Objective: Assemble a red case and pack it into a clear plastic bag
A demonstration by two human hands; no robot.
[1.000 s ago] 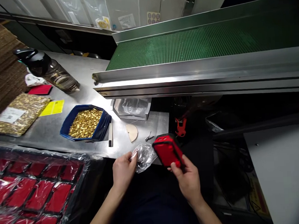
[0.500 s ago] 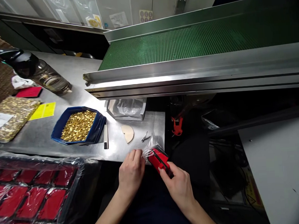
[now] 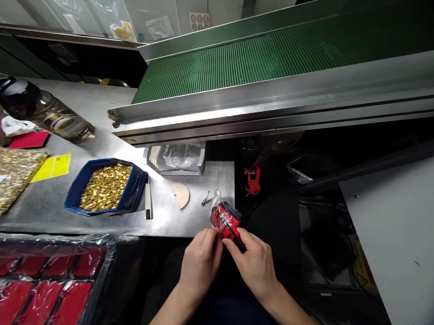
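Note:
A red and black item, with clear plastic film over its upper part, is held over the front edge of the metal table. My right hand grips its lower right end between thumb and fingers. At its lower left, my left hand is closed in a pinch on the edge of the clear film. The two hands are almost touching. Just beyond the item lie small metal clippers, and left of them a pale half-round piece.
A blue tray holds gold pieces, with a knife beside it. Behind are a grey bin and a green conveyor. A bottle stands back left; wrapped red items fill a box at front left.
My left hand has moved right, close to my right hand. The clear film, stretched left of the item before, now covers its upper part. The view has shifted slightly right.

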